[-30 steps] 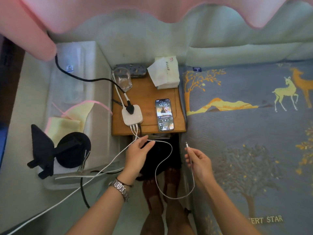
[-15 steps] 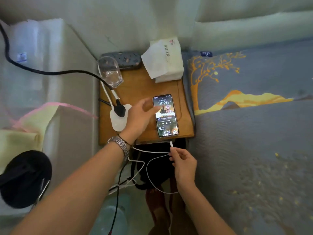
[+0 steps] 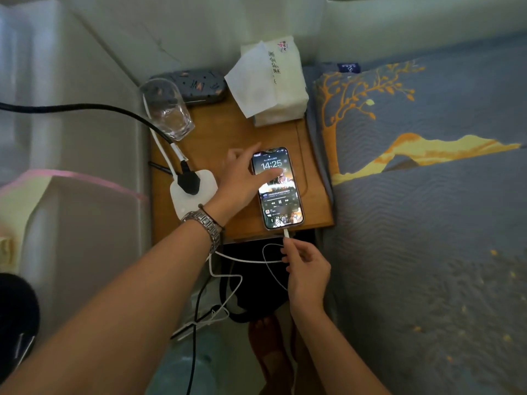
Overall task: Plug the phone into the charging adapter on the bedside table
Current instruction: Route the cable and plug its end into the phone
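Since 0.5 s ago the plug (image 3: 286, 233) reached the phone (image 3: 278, 189) port — seating unconfirmed. Right hand (image 3: 306, 269) fingers pinch the cable (image 3: 245, 260); left hand (image 3: 242, 178) fingers, spread, steady the phone on the counter (image 3: 216, 132).

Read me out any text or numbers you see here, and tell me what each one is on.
"14:25": on the phone screen, as the lock-screen clock.
Smaller lines on the phone screen: too small to read.
Printing on the tissue pack: characters, too blurred to read.
Blue tag on the bedding: unreadable.
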{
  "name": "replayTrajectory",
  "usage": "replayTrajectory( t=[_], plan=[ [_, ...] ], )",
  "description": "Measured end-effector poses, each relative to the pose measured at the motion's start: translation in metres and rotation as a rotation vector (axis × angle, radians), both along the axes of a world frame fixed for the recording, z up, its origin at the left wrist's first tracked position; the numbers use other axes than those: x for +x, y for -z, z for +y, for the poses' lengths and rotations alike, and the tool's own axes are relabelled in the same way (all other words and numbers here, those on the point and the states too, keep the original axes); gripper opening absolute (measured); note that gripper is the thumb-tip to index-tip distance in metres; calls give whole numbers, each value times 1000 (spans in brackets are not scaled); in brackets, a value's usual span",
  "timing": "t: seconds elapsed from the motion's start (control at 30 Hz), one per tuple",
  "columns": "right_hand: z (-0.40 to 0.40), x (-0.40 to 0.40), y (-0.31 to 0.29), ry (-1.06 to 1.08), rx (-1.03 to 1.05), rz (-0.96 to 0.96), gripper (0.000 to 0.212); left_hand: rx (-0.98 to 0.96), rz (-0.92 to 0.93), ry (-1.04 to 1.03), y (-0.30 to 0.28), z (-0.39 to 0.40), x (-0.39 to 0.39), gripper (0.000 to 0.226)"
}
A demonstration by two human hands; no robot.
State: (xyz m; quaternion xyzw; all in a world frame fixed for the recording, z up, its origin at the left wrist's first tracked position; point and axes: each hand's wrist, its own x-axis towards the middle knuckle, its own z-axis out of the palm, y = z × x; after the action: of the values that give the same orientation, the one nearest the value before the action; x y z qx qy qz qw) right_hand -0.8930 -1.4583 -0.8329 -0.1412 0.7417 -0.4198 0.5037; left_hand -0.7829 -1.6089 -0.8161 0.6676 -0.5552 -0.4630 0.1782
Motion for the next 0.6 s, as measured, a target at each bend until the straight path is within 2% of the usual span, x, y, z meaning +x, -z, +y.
replayTrajectory(
  t=[0.6],
  plan=[
    [0, 4, -4, 23, 0, -7, 11, -27, -5, -11, 6, -2, -2, 63]
  ],
)
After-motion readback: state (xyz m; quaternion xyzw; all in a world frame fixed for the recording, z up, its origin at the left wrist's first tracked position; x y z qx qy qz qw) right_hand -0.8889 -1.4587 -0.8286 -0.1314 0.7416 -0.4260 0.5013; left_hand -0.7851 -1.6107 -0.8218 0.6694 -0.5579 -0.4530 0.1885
